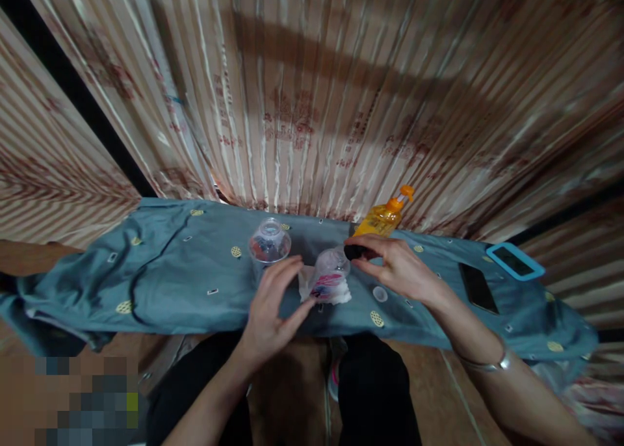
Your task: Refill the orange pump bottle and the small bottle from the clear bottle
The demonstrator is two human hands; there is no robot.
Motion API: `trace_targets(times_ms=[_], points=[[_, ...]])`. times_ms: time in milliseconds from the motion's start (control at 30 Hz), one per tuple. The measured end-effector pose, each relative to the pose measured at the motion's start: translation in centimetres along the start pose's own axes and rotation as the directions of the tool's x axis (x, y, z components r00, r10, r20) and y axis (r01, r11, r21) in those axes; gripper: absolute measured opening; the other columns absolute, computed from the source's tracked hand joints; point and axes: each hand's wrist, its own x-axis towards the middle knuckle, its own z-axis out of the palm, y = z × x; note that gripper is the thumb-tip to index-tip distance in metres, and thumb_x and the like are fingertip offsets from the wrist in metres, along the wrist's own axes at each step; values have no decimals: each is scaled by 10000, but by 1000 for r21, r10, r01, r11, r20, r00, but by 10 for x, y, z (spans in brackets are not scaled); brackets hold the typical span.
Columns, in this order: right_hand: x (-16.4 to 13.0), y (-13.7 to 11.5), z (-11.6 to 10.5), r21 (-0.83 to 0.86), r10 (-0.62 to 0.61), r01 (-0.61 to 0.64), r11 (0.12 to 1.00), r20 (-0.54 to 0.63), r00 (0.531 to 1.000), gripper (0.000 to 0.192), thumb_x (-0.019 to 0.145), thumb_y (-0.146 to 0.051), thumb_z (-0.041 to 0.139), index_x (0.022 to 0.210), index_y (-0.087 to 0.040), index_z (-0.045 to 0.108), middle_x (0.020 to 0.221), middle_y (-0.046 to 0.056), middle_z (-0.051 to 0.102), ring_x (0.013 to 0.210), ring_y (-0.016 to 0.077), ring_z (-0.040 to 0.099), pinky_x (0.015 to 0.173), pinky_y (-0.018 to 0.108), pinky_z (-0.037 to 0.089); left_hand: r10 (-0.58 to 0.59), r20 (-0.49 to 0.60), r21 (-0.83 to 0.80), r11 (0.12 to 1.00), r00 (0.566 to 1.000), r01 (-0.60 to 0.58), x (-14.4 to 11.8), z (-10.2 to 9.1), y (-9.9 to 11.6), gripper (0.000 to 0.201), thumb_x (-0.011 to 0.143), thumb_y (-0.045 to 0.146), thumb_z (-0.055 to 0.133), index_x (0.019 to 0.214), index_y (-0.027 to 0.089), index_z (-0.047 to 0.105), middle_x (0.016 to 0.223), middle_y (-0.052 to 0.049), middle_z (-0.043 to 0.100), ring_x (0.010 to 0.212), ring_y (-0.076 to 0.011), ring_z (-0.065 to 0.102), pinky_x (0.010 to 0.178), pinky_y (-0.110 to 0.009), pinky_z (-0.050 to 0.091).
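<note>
Knees: black trousers point(375, 387), nearest the camera, tucked at the desk's near edge.
Desk: draped in a blue cloth point(160, 270), so everything rests on fabric.
Left hand point(270, 306): fingers spread wide, empty, touching the white paper point(336, 293) under the bottle.
Right hand point(394, 264): pinching a dark cap point(355, 251) at the bottle's mouth.
Bottle point(331, 270): clear plastic, pink label, mid-desk, tilted.
Second bottle point(270, 241): clear, just left.
</note>
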Motion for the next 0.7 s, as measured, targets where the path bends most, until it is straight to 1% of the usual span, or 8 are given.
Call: trace_targets(times_ms=[33, 67, 167, 267, 433, 567, 633, 700], points=[[5, -5, -2, -38, -24, 25, 999, 35, 999, 337, 882, -225, 587, 1211, -172, 641, 1174, 72, 682, 852, 169, 651, 824, 303, 475, -34, 88, -65, 997, 995, 40, 3, 12, 3, 517, 857, 289, 661, 1347, 272, 496, 1388, -98, 557, 1303, -273, 525, 1116, -462, 430], [10, -9, -3, -76, -40, 46, 996, 72, 997, 339, 885, -196, 572, 1216, -161, 639, 1186, 85, 676, 866, 174, 652, 830, 303, 468, -81, 139, -120, 988, 987, 98, 7, 25, 3, 546, 846, 302, 674, 1357, 257, 488, 1410, -113, 540, 1320, -280, 510, 1117, -459, 429], [24, -15, -4, -176, -66, 100, 979, 187, 980, 328, 888, -156, 548, 1202, -148, 644, 1125, 106, 682, 935, 205, 650, 825, 305, 451, -213, 200, -246, 934, 956, 259, 21, 64, -11, 762, 724, 259, 776, 1405, 216, 436, 1481, -141, 470, 1379, -328, 440, 1149, -515, 370], [34, -16, -3, -254, -64, 140, 957, 284, 957, 294, 876, -125, 544, 1146, -148, 658, 1089, 108, 682, 1006, 215, 634, 821, 288, 428, -250, 285, -327, 882, 925, 339, 33, 89, -29, 729, 675, 185, 787, 1346, 195, 502, 1370, -137, 579, 1289, -324, 534, 1121, -509, 393], [43, -22, -1, -422, 55, 104, 900, 347, 936, 199, 927, -225, 546, 1052, -111, 650, 940, 122, 701, 895, 238, 663, 677, 287, 389, -250, 287, -373, 860, 925, 348, 34, 99, -38, 637, 690, 165, 765, 1288, 213, 551, 1287, -100, 631, 1204, -297, 589, 1070, -469, 442], [47, -30, 2, -547, 169, 36, 836, 320, 932, 343, 982, -373, 480, 991, -74, 647, 814, 157, 695, 793, 284, 684, 571, 313, 326, -257, 277, -393, 849, 926, 354, 30, 99, -36, 623, 705, 174, 766, 1288, 202, 546, 1297, -117, 612, 1217, -303, 577, 1066, -470, 441], [47, -31, 2, -574, 193, 20, 818, 307, 932, 426, 1000, -421, 423, 959, -65, 654, 804, 177, 693, 812, 313, 691, 575, 324, 337, -245, 284, -391, 853, 927, 345, 30, 99, -36, 597, 732, 181, 749, 1291, 196, 541, 1312, -121, 602, 1234, -301, 564, 1077, -471, 426], [45, -31, 0, -572, 190, 26, 820, 314, 930, 445, 992, -443, 435, 1018, -53, 648, 852, 187, 698, 861, 330, 692, 607, 334, 378, -231, 287, -387, 860, 930, 333, 30, 99, -37, 590, 750, 185, 736, 1301, 195, 527, 1309, -120, 602, 1236, -296, 560, 1081, -472, 419]])
